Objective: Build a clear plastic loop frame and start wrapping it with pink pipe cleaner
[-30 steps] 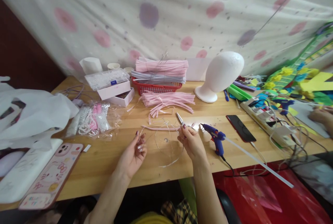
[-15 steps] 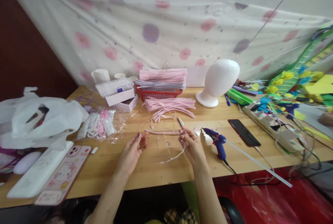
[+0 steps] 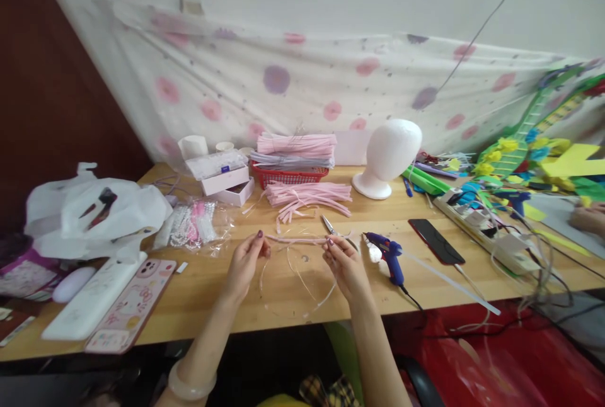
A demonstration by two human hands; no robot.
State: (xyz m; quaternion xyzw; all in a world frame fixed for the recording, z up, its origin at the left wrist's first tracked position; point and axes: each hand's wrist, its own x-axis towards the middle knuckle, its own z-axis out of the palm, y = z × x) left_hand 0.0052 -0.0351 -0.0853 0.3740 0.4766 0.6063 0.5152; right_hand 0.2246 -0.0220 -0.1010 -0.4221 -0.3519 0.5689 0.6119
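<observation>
Between my hands a thin pink strip (image 3: 297,240) is stretched level above the table. My left hand (image 3: 249,259) pinches its left end, and my right hand (image 3: 345,262) pinches it near the right end. Thin clear wire (image 3: 309,290) loops down below the strip between both hands. Scissors (image 3: 329,225) lie just behind my right hand, partly hidden by it. Beyond the strip rests a bundle of pink strips (image 3: 312,196). To the right of my right hand is a blue glue gun (image 3: 388,254) with a long clear stick in its back.
A red basket (image 3: 290,175) holding more strips stands at the back, with a white foam head (image 3: 393,152) to its right. A phone (image 3: 435,241) and power strip (image 3: 486,230) lie right; bagged beads (image 3: 189,224) and a pink phone case (image 3: 132,306) lie left. Another person's hand shows far right.
The camera view has tilted up slightly and shifted. My left hand has moved a little up, the strip is held straighter, and the wire loop hangs wider below it. A bracelet now shows on my left wrist.
</observation>
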